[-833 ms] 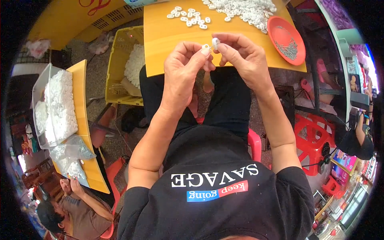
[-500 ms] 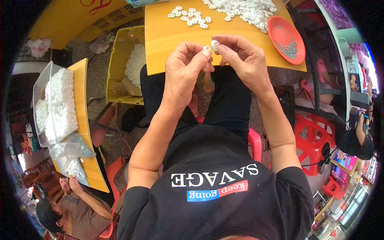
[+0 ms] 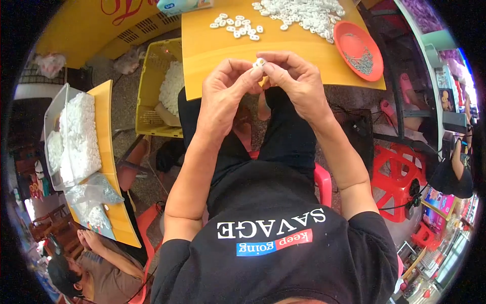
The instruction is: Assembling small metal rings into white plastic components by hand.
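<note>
In front of the near table edge, my left hand (image 3: 218, 96) and my right hand (image 3: 299, 87) meet fingertip to fingertip. Each is closed in a pinch between thumb and forefinger. Small white plastic pieces (image 3: 259, 62) sit between the fingertips, pressed together; the fingers partly hide them, so how they join cannot be seen. Beyond my hands, a small group of white two-holed oval pieces (image 3: 238, 23) lies spread on the yellow table (image 3: 212, 55). A larger heap of similar white pieces (image 3: 309, 15) is at its far right.
A red oval dish (image 3: 349, 35) holding thin metal pins (image 3: 362, 63) rests at the table's right. Left of my legs stands a yellow crate (image 3: 144, 96) with white pieces inside. Farther left, a co-worker (image 3: 104, 268) sits by a side table with a clear bin (image 3: 53, 111). Red stools (image 3: 392, 175) stand right.
My hands have drawn closer together. The white pieces, held slightly apart before, now meet between my fingertips. The view has shifted slightly, and the co-worker's hands have lowered a little.
</note>
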`<state>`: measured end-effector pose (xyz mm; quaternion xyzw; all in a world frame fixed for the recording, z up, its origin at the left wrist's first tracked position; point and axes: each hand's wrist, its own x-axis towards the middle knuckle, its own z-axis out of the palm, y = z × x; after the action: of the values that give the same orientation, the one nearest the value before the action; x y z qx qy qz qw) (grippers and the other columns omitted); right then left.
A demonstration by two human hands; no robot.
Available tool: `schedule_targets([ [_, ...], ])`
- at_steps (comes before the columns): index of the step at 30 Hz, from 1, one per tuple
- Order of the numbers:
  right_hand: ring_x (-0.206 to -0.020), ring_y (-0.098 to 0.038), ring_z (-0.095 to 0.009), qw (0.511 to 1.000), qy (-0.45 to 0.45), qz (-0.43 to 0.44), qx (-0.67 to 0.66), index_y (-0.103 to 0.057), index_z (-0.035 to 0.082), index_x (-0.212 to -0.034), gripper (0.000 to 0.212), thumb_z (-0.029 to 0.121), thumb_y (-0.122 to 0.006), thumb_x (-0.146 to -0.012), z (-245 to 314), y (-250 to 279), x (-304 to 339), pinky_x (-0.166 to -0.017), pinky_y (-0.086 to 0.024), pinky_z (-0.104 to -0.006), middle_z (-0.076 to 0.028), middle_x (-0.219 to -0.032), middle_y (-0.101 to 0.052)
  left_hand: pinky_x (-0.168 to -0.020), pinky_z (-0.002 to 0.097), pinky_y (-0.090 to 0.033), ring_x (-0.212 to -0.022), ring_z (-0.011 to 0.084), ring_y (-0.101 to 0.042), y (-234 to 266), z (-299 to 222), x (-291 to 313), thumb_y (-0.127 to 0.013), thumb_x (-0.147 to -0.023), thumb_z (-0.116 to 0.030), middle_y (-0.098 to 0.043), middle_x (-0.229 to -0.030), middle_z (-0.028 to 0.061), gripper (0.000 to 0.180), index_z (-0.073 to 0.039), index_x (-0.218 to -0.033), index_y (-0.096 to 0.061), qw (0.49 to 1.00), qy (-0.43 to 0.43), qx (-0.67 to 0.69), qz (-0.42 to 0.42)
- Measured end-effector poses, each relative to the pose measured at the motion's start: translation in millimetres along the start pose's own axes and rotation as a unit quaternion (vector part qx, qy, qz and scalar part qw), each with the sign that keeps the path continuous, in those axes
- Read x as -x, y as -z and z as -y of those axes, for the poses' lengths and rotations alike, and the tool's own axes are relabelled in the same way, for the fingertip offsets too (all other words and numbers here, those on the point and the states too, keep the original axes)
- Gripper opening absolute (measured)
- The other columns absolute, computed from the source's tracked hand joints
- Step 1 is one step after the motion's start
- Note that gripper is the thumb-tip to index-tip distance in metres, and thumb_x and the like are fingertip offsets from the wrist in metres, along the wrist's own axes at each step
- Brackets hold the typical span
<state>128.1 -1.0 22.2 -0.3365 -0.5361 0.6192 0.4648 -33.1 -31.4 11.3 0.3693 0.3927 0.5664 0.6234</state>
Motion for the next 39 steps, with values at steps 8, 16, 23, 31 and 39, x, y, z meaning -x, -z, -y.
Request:
schedule_targets([
  [8,-0.078,-0.062,-0.012,0.984,-0.062,0.041,-0.164,-0.028,-0.003,-0.142,0.064,0.006,-0.064,-0.09,2.4,-4.4,-0.7,-0.072,-0.054,-0.0259,-0.008,-0.093,-0.065,-0.088,0.0226,-0.044,-0.1,0.0088,-0.054,5.6,20.9,1.6,-0.054,-0.099,-0.022,-0.06,-0.113,0.0054,0.033,-0.003,-0.126,-0.058,0.996,-0.076,-0.008,0.044],
  [16,-0.089,-0.059,-0.01,0.977,-0.078,0.053,-0.192,-0.012,0.002,-0.151,0.079,0.005,-0.064,-0.091,-0.4,-20.1,1.1,-0.079,-0.049,-0.0243,-0.007,-0.099,-0.063,-0.098,0.0352,-0.043,-0.119,0.023,-0.052,6.6,30.3,2.3,-0.057,-0.097,-0.017,-0.059,-0.118,0.0104,0.022,-0.002,-0.111,-0.063,0.979,-0.139,0.138,0.059],
  [23,-0.085,-0.057,-0.008,0.978,-0.053,0.055,-0.196,-0.018,0.002,-0.15,0.073,0.01,-0.062,-0.093,-15.9,-27.3,-5.5,-0.077,-0.047,-0.0232,-0.005,-0.098,-0.063,-0.099,0.0354,-0.042,-0.119,0.026,-0.053,22.1,23.1,-0.6,-0.061,-0.094,-0.013,-0.061,-0.117,0.0111,0.017,-0.002,-0.107,-0.065,0.985,-0.132,0.104,0.045],
  [31,-0.073,-0.066,-0.021,0.897,0.128,-0.126,0.405,-0.072,0.005,-0.1,0.02,0.018,-0.06,-0.092,-51.1,66.5,-74.7,-0.066,-0.052,-0.0326,-0.012,-0.089,-0.069,-0.09,0.0254,-0.05,-0.102,0.0146,-0.06,103.5,-0.4,-13.1,-0.064,-0.091,-0.007,-0.063,-0.115,0.0096,0.03,-0.002,-0.12,-0.06,0.954,-0.158,-0.16,-0.2],
  [39,-0.082,-0.067,-0.03,0.756,0.142,-0.132,0.625,-0.07,0.011,-0.105,0.023,0.024,-0.063,-0.088,-55.2,107.6,-105.2,-0.071,-0.054,-0.0414,-0.011,-0.099,-0.065,-0.104,0.0353,-0.041,-0.125,0.024,-0.046,127.6,6.6,-9.4,-0.059,-0.094,-0.011,-0.046,-0.135,0.0143,0.043,0.0,-0.133,-0.046,0.887,-0.186,-0.279,-0.317],
])
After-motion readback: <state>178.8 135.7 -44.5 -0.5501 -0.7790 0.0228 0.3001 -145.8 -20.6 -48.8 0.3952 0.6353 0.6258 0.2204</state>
